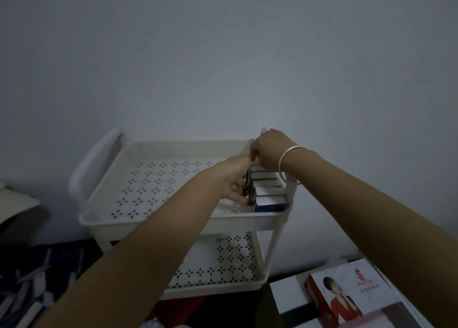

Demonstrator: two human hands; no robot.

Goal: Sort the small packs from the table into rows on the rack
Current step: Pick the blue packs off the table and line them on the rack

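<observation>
A white perforated rack (pixel 148 218) stands against the wall. Along the right side of its top tray stands a row of several small blue-and-white packs (pixel 269 198) on edge. My left hand (pixel 235 179) lies against the row's left side, its fingers touching the packs. At the row's far end, by the tray's back right corner, my right hand (pixel 269 150), with a silver bangle on its wrist, has its fingers curled down over the farthest pack. More small packs (pixel 37 283) lie on the dark table at the lower left.
The rack's lower shelf (pixel 223 265) holds nothing that I can see. A red-and-white box with a printed portrait (pixel 339 295) lies on white sheets at the lower right. A pale object (pixel 14 203) sits at the left edge. The wall is right behind the rack.
</observation>
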